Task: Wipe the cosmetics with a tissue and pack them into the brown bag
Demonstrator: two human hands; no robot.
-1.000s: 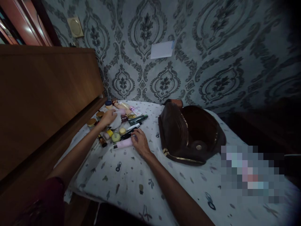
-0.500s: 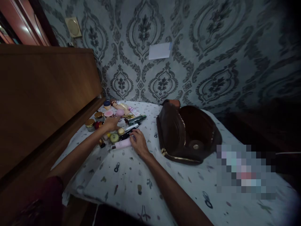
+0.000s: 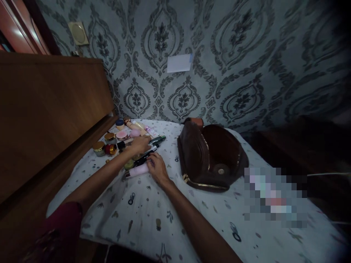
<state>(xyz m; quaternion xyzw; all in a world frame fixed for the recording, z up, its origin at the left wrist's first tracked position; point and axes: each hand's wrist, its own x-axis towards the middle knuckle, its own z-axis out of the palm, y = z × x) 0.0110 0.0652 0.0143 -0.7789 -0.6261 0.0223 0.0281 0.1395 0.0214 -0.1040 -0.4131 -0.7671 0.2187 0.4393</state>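
Cosmetics lie in a cluster on the patterned white cloth [image 3: 148,219]. My left hand [image 3: 140,144] reaches over the middle of the cluster, fingers stretched out and covering several small items. Its fingertips come close to a dark green tube [image 3: 157,140]. My right hand [image 3: 158,168] rests at the right side, fingers bent but apart, touching the ends of a pale pink tube [image 3: 138,170] and a black tube [image 3: 142,159]. A round green jar [image 3: 128,164] shows partly beneath my left forearm. Left of that arm are a red bottle with a gold cap [image 3: 110,149] and gold-lidded jars [image 3: 99,149].
A brown zippered bag [image 3: 194,153] gapes open to the right of my hands. Beyond it is a blurred-out patch [image 3: 274,197]. A wooden cabinet [image 3: 55,109] borders the left, and a patterned wall [image 3: 181,29] rises behind. A pink round compact [image 3: 122,136] sits near the back.
My left hand has shifted right across the cosmetics, uncovering the red bottle and a black-capped item. My right hand stays at the tube ends. The whole view has turned slightly right.
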